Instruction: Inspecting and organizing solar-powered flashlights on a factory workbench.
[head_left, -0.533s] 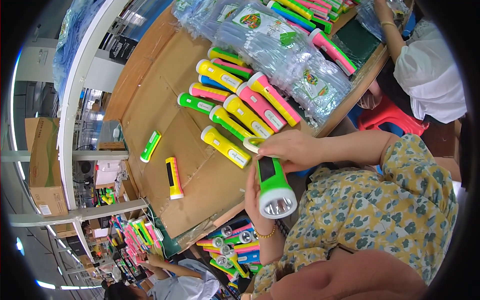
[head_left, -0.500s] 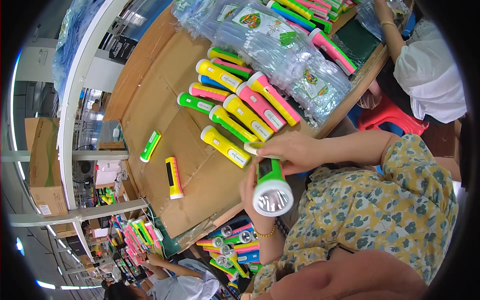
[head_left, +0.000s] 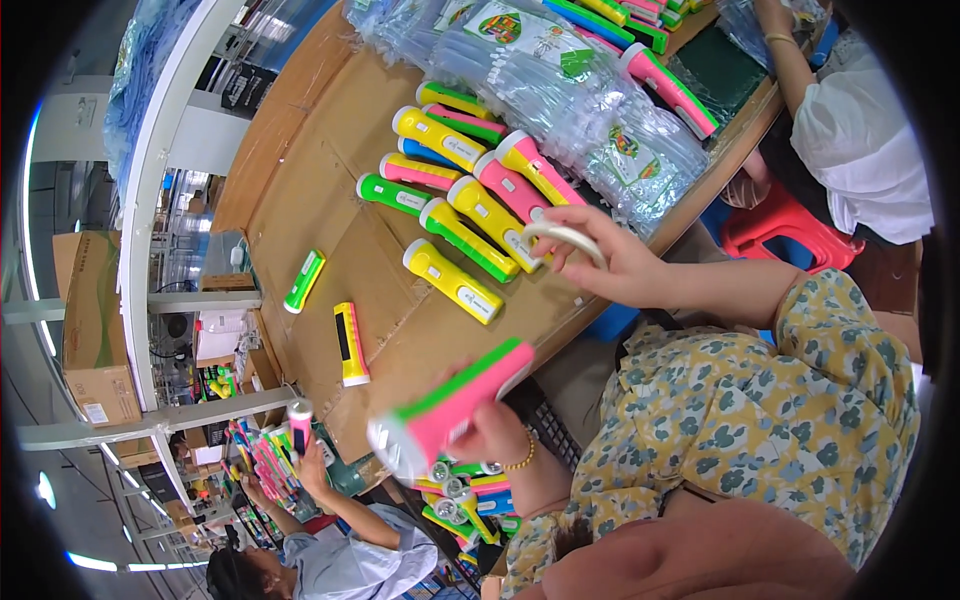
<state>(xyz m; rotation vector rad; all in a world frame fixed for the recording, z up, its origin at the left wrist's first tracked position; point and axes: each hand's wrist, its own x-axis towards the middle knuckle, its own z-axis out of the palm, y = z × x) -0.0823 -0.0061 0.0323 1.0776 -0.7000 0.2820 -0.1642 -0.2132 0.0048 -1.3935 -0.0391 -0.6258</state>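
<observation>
My left hand grips one pink-and-green torch above the desk, my right hand pinches one white ring near nine loose torches.

Clear plastic packages with green-and-white printed cards lay heaped at the far end of the cardboard-covered table, while a brown cardboard box bearing a small white label stood on shelving to the left.
</observation>
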